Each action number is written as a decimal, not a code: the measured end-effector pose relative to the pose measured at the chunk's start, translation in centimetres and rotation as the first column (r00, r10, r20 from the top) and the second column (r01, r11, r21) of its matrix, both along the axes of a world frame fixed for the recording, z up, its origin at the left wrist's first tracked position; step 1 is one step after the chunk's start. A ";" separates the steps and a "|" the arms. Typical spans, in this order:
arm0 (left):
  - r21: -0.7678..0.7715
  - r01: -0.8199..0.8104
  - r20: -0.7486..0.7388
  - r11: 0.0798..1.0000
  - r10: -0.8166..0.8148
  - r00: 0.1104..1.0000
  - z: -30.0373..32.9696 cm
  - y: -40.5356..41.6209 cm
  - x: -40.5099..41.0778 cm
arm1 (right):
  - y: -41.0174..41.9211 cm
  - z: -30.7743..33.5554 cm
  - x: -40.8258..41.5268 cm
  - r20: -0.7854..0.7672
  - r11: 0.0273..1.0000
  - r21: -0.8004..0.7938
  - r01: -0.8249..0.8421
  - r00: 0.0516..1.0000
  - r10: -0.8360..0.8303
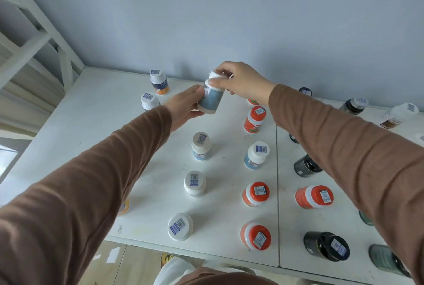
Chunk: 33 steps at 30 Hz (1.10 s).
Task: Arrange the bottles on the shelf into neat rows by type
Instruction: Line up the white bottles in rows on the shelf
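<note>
We look down on a white shelf (160, 204) set against a pale blue wall (229, 9), with both of our arms, in brown sleeves (80, 181), reaching forward. Our left hand (185, 108) cups the lower body of a blue-labelled bottle (211, 100) from the left, fingers wrapped around it, and holds it tilted and raised above the shelf near the back. Our right hand (238, 80) comes from above, its fingertips pinching the bottle's white cap (214, 75). Below the held bottle, white-capped bottles stand in a loose column: a blue-labelled one (201, 145), a white one (195, 183), and another (180, 226) at the front edge. To the right runs a column of orange bottles, among them one (255, 119) near the right wrist, one (255, 193) further forward, and one (255, 236) at the front edge, interrupted by a blue bottle with a white cap (257, 155). Two white-capped bottles (159, 81) stand at the back left. Dark bottles (327, 246) lie on the right section, partly hidden by the right sleeve.
</note>
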State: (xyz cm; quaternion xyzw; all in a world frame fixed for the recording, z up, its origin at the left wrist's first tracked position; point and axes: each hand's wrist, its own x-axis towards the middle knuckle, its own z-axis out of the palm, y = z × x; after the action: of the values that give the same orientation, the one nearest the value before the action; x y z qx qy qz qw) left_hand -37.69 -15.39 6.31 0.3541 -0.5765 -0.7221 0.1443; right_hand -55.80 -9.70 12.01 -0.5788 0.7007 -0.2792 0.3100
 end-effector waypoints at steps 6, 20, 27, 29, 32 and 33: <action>-0.332 0.147 0.282 0.932 -0.050 0.958 -2.1 -0.5 1.3 | 0.5 -3.1 2.0 -0.310 0.992 0.009 -0.128 0.943 0.125; -0.610 0.264 0.548 0.747 0.158 0.821 -1.5 1.8 4.7 | 1.5 -5.1 3.4 -0.408 0.988 0.114 -0.100 0.903 0.139; -0.761 0.311 0.496 0.569 0.201 0.845 2.0 6.2 7.0 | 8.6 -1.8 4.4 -0.393 0.997 -0.067 -0.043 0.919 0.014; -0.794 0.323 0.479 0.515 0.202 0.854 3.0 8.4 7.8 | 11.9 -1.2 5.3 -0.386 0.994 -0.108 -0.034 0.922 -0.010; -0.836 0.336 0.450 0.434 0.191 0.873 4.4 12.6 9.2 | 17.0 -0.5 6.6 -0.418 0.990 -0.141 -0.019 0.907 -0.042; -0.848 0.337 0.437 0.409 0.179 0.881 4.7 14.1 9.7 | 18.8 -0.4 7.0 -0.419 0.989 -0.150 -0.006 0.906 -0.057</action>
State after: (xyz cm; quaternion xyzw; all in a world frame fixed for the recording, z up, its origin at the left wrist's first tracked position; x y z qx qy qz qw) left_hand -28.01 -1.25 11.04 0.3508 -0.9066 -0.1917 0.1349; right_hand -48.80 9.08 11.66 -0.6375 0.7361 -0.2024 0.1038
